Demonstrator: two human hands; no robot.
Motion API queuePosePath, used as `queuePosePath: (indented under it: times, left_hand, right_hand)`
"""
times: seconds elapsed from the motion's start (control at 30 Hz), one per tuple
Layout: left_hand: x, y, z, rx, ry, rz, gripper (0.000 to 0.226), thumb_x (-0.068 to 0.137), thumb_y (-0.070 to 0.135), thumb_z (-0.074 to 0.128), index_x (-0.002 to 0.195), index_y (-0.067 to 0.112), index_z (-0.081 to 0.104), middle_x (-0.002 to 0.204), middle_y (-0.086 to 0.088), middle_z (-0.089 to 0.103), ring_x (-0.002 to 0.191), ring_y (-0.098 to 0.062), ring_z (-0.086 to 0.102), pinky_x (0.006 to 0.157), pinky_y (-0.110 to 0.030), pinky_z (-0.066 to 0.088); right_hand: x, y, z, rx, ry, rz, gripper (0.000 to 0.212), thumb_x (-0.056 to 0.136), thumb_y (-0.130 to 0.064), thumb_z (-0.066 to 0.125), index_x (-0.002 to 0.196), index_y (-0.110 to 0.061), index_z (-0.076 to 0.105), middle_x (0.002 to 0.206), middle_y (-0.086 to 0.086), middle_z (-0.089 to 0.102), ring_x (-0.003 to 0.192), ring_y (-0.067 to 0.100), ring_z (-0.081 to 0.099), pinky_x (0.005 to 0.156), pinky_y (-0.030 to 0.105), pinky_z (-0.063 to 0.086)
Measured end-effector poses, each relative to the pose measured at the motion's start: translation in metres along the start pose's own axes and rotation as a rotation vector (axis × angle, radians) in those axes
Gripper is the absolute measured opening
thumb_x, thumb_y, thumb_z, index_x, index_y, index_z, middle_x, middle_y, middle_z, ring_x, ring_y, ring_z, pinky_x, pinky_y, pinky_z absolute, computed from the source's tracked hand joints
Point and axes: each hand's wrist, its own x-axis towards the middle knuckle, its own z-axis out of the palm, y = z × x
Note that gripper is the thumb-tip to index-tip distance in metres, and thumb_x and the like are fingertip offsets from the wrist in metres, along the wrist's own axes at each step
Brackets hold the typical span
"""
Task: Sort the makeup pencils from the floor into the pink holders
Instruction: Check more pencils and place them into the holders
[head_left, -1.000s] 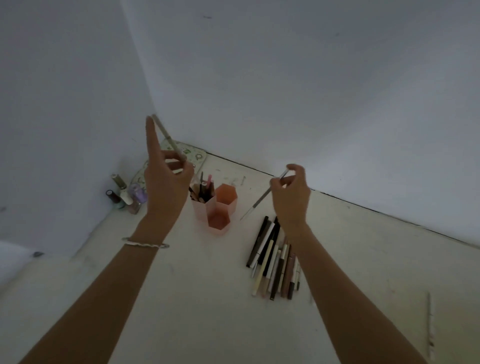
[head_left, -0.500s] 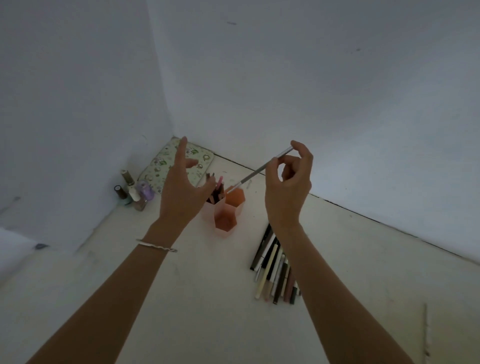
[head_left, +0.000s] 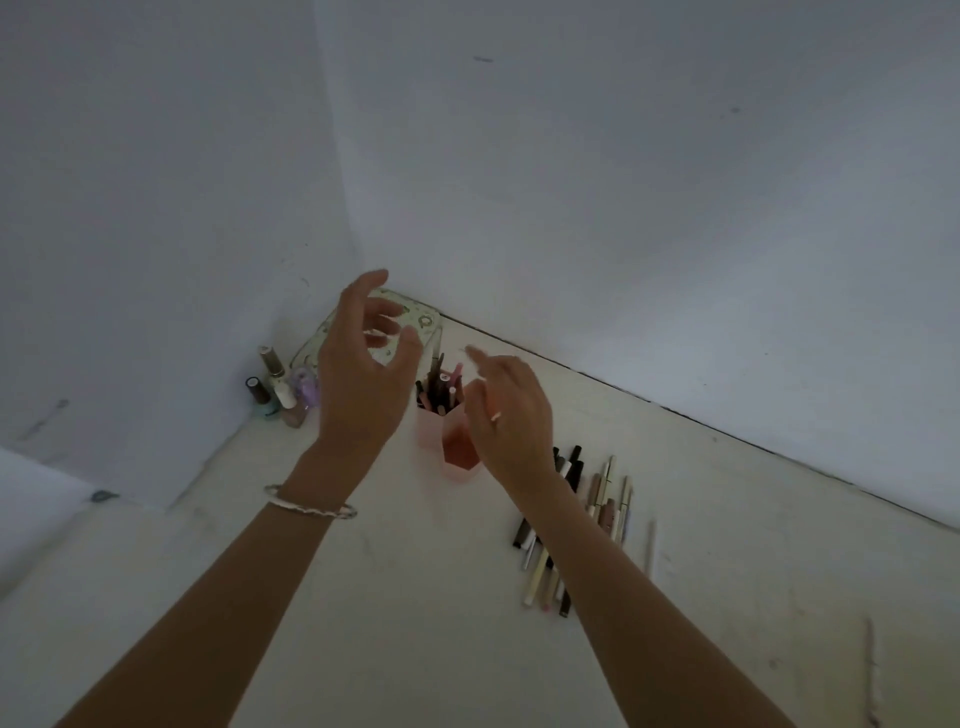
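Pink hexagonal holders (head_left: 434, 434) stand on the floor near the room's corner. The back left one holds several dark and pink pencils (head_left: 440, 388); the front one (head_left: 461, 457) looks empty. My left hand (head_left: 363, 379) hovers open just left of the holders, holding nothing. My right hand (head_left: 511, 421) is blurred right over the holders, index finger stretched out. A small pale tip shows at its fingers; whether a pencil is still gripped is unclear. A pile of makeup pencils (head_left: 597, 499) lies on the floor to the right, partly hidden by my right forearm.
Nail polish bottles (head_left: 275, 397) stand against the left wall. A patterned flat case (head_left: 423, 322) lies in the corner behind the holders. One pale pencil (head_left: 649, 551) lies apart, right of the pile. A thin stick (head_left: 870, 670) lies far right. Walls close in behind and left.
My left hand no longer holds the pencil it had a second ago. My right hand came down and left from above the pile to over the holders; its long grey pencil is out of sight.
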Motion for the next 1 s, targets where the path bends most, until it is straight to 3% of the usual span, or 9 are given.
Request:
queuePosePath:
  times: [0.1,0.2,0.27,0.37,0.43,0.63,0.73,0.9,1.0]
  left_hand:
    - [-0.03,0.012,0.028,-0.005,-0.104,0.107,0.018,0.085,0.014,0.054,0.102,0.023,0.054,0.082,0.014,0.058,0.071,-0.006,0.06,0.066,-0.022,0.053]
    - [-0.074,0.009,0.076,0.121,-0.437,0.062,0.012,0.088,0.014,0.056,0.096,0.023,0.055,0.077,0.014,0.055,0.068,-0.005,0.057,0.063,-0.015,0.048]
    - [-0.099,-0.007,0.107,0.306,-0.617,-0.038,0.014,0.092,0.012,0.054,0.104,0.02,0.057,0.085,0.011,0.058,0.075,-0.005,0.058,0.064,-0.013,0.044]
    - [-0.12,-0.038,0.136,0.614,-0.816,-0.13,0.024,0.098,0.012,0.044,0.121,0.011,0.051,0.114,-0.003,0.06,0.102,-0.017,0.059,0.08,-0.024,0.047]
    - [-0.127,-0.049,0.145,0.676,-0.87,-0.217,0.024,0.099,0.014,0.043,0.122,0.01,0.049,0.119,-0.007,0.059,0.108,-0.022,0.058,0.084,-0.029,0.045]
    - [-0.133,-0.055,0.16,0.713,-0.894,-0.315,0.02,0.095,0.015,0.05,0.113,0.007,0.05,0.113,-0.011,0.061,0.104,-0.028,0.06,0.081,-0.036,0.047]
    - [-0.127,-0.051,0.156,0.653,-0.888,-0.328,0.022,0.092,0.018,0.056,0.11,0.005,0.053,0.112,-0.012,0.059,0.103,-0.028,0.058,0.082,-0.034,0.045]
    - [-0.093,-0.018,0.133,0.281,-0.548,-0.33,0.017,0.088,0.012,0.065,0.096,0.018,0.052,0.088,0.005,0.059,0.073,-0.009,0.06,0.055,-0.013,0.044]
    - [-0.075,0.007,0.113,0.147,-0.384,-0.219,0.029,0.084,0.009,0.068,0.104,0.022,0.052,0.078,0.017,0.056,0.069,0.003,0.059,0.061,-0.002,0.045]
  right_hand:
    - [0.008,0.012,-0.024,0.109,0.199,0.205,0.038,0.086,-0.005,0.047,0.122,-0.01,0.059,0.091,-0.002,0.061,0.066,0.01,0.053,0.059,0.021,0.047]
    - [0.015,0.033,-0.057,0.146,0.305,0.382,0.04,0.084,-0.002,0.048,0.119,-0.018,0.056,0.091,-0.009,0.059,0.064,0.007,0.051,0.057,0.016,0.042]
    - [0.012,0.048,-0.077,0.116,0.32,0.437,0.041,0.083,0.002,0.049,0.117,-0.02,0.057,0.091,-0.008,0.06,0.062,0.006,0.05,0.057,0.014,0.04]
    - [-0.004,0.069,-0.102,0.079,0.335,0.473,0.039,0.082,0.005,0.048,0.113,-0.018,0.059,0.087,-0.007,0.062,0.059,0.005,0.048,0.056,0.01,0.039]
    - [-0.018,0.081,-0.114,0.062,0.329,0.489,0.037,0.083,0.004,0.049,0.11,-0.018,0.06,0.084,-0.009,0.062,0.057,0.005,0.048,0.056,0.01,0.039]
    - [-0.047,0.099,-0.118,0.011,0.255,0.56,0.035,0.085,0.005,0.051,0.106,-0.02,0.062,0.081,-0.012,0.061,0.056,0.008,0.048,0.054,0.013,0.04]
    - [-0.054,0.101,-0.105,0.02,0.141,0.62,0.027,0.09,-0.001,0.05,0.106,-0.02,0.061,0.079,-0.01,0.061,0.054,0.012,0.049,0.054,0.026,0.044]
    - [-0.062,0.106,-0.072,-0.08,-0.247,0.783,0.025,0.093,-0.01,0.049,0.116,-0.014,0.059,0.08,0.0,0.065,0.06,0.016,0.058,0.058,0.031,0.05]
    - [-0.069,0.101,-0.049,-0.166,-0.403,0.802,0.03,0.093,-0.013,0.05,0.123,-0.012,0.055,0.09,0.005,0.068,0.072,0.019,0.063,0.06,0.028,0.048]
